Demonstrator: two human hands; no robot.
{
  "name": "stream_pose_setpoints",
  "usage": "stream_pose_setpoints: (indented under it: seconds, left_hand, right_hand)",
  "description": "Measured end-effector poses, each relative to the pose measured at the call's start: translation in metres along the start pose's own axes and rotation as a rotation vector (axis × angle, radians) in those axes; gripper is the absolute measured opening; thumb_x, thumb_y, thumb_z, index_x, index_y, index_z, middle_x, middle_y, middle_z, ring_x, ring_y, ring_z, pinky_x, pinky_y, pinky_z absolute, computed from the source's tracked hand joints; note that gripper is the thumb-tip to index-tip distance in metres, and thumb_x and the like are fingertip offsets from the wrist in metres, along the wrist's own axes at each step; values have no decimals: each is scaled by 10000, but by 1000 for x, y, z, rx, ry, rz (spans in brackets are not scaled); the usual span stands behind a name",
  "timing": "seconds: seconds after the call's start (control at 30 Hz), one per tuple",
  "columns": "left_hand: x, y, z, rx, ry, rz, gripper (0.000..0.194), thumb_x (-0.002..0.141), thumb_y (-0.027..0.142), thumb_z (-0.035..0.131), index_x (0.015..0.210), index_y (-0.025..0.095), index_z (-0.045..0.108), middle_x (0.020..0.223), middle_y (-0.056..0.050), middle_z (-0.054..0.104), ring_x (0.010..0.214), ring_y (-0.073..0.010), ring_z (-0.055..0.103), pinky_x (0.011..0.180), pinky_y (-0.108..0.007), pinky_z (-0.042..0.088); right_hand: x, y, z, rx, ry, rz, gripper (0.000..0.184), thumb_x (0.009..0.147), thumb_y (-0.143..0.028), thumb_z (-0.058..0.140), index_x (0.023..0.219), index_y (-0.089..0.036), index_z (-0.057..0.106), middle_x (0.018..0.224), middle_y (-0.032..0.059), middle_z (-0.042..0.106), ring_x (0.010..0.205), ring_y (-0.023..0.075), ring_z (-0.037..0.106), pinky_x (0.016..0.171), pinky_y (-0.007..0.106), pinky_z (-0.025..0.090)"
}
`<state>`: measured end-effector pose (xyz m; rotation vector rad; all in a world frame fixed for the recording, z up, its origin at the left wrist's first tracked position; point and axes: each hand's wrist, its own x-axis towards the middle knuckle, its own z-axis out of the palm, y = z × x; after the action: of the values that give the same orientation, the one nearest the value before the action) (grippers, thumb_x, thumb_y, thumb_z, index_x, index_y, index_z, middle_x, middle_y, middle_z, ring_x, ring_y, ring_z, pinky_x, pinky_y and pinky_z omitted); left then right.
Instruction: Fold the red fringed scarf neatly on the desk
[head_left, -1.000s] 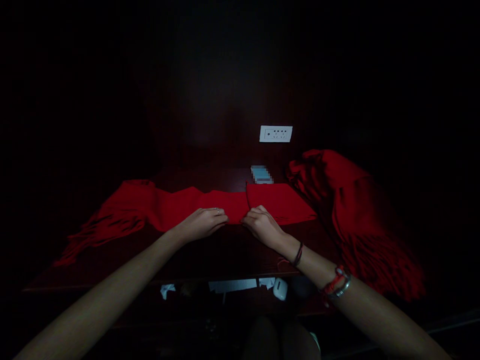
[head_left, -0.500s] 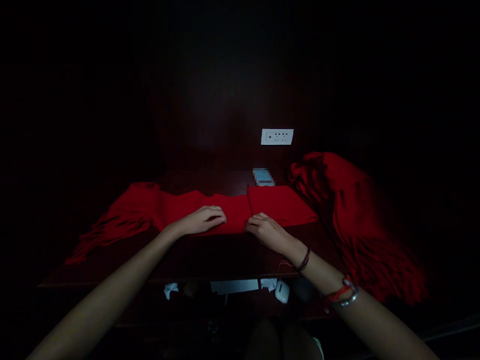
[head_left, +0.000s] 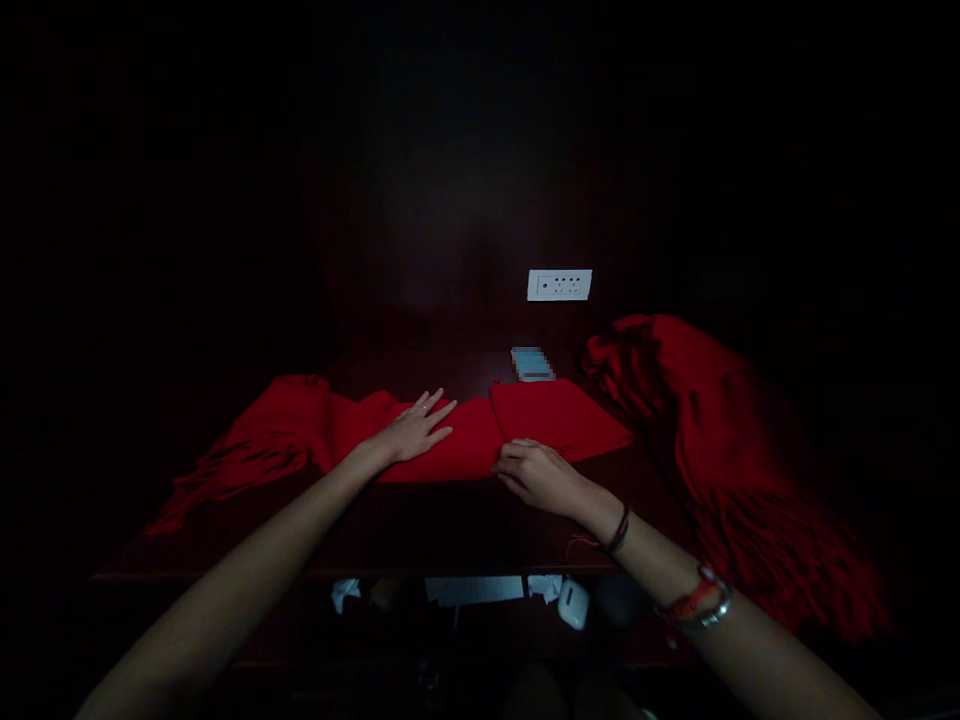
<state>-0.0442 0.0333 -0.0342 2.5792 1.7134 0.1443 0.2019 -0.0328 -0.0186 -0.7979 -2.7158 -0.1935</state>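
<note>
Desk (head_left: 420, 530): dark, faintly glossy; if slick, cloth could skid under an uneven push.
Red scarf (head_left: 465, 450): lies across the desk, fringe at its left end, doubled-over part at right. Far edge wavy; pressing down there could set creases.
Fringed bundle (head_left: 709, 400): red, heaped beside the scarf's right end. Loose strands could snag the right forearm if it swings outward.
Right hand (head_left: 540, 475): grip curled, fingers close together at the near edge by the fold line; too dark to tell if cloth is pinched. A tug here could skew the fold.
Left hand (head_left: 414, 432): grip spread wide, palm down on the scarf, nothing grasped. Uneven pressure could bunch the layer.
Blue item (head_left: 532, 365): blurred, just beyond the folded part; a forward shove could nudge it.
</note>
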Motion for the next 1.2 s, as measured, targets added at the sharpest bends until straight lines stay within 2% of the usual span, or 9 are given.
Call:
stream_pose_setpoints:
  seconds: [0.1,0.2,0.3,0.4,0.53,0.63,0.87,1.03,1.2]
  left_hand:
    - [0,17,3,-34,-101,-34,629,721,628,193,1265,326,107,1342,-4,-49,1196,-283,-28,928,-468,124]
    - [-1,19,1,-42,-150,-123,723,663,688,209,1268,321,64,1335,-22,-63,1182,-311,-63,912,-504,112]
    - [-5,15,-5,-37,-189,-163,791,632,718,197,1276,288,37,1333,-46,-50,1175,-323,-71,907,-512,111]
    - [-10,11,-9,-17,-210,-220,847,609,736,199,1283,250,31,1328,-65,-51,1169,-340,-66,898,-520,125]
    - [-10,7,-8,8,-210,-244,883,604,740,193,1288,201,51,1326,-92,-39,1176,-322,-67,915,-494,105]
    - [-4,7,-6,1,-171,-205,857,622,731,161,1289,200,67,1331,-94,-14,1190,-302,-28,928,-465,101]
    - [-1,6,-5,8,-138,-169,833,619,734,174,1285,244,72,1335,-79,-28,1191,-301,-35,932,-466,72]
    - [-16,6,-8,13,-131,75,703,687,671,209,1273,304,80,1343,-6,-21,1204,-254,-32,949,-425,73]
    - [-20,0,-4,43,-108,150,615,735,618,204,1266,329,86,1347,4,34,1211,-234,14,946,-429,88]
  right_hand:
    - [19,17,-12,149,53,19,263,821,-205,323,939,-158,553,879,45,562,819,95,488,751,217,351]
    - [51,38,-14,101,40,118,337,818,-304,322,1059,-144,495,1044,89,517,984,150,430,845,302,311]
    - [78,51,3,42,-175,209,529,768,-477,328,1210,-186,335,1256,102,327,1160,243,226,902,461,204]
    - [87,55,24,51,-409,380,623,750,-578,190,1266,-230,197,1330,67,167,1197,283,96,901,539,119]
    - [85,57,36,28,-494,565,680,725,-619,143,1281,-228,117,1347,48,71,1200,302,10,905,554,58]
    - [82,63,33,24,-504,621,712,719,-627,137,1284,-195,112,1346,63,71,1198,309,3,903,559,52]
    - [55,58,16,123,-328,508,682,694,-658,97,1275,-305,43,1351,-21,-14,1200,297,-47,915,543,18]
    - [36,47,11,144,-384,488,696,671,-682,139,1261,-314,169,1349,-13,60,1197,321,-5,903,558,-2]
    - [11,41,-8,209,-267,430,682,699,-641,215,1274,-281,138,1348,24,68,1209,270,47,938,495,86]
